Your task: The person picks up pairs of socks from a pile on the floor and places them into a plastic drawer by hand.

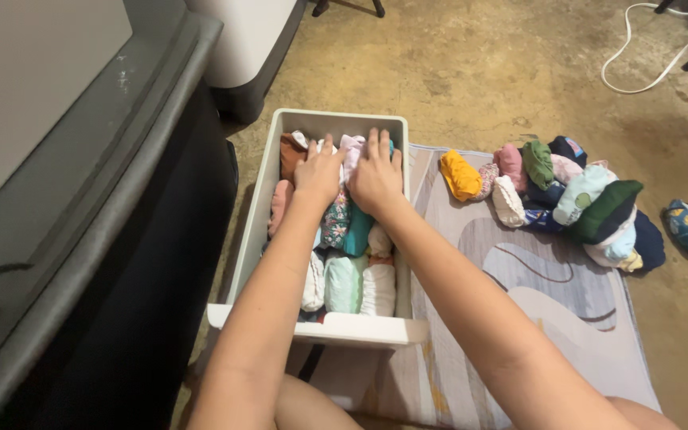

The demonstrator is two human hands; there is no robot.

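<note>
Both hands, left hand (pixel 318 171) and right hand (pixel 375 177), press flat, fingers spread, on rolled clothes (pixel 344 231) filling the white drawer (pixel 330 328); unsorted rolled garments (pixel 575 199) lie right, on the mat (pixel 535 318).

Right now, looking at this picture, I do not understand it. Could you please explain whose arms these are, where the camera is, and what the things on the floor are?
There is only one picture, taken by a camera worn on a person's head and looking down, so the two bare arms belong to that person. No machine is involved. The left hand and the right hand both lie flat, palms down, on rolled clothes packed in rows inside a white drawer-like bin. Neither hand seems to grip anything; the fingers are spread and press on the rolls at the far end. The bin stands on the floor beside a grey patterned mat. On the mat lies a pile of more rolled clothes in many colours, including a yellow roll. A white cable runs across the concrete floor behind.
</note>
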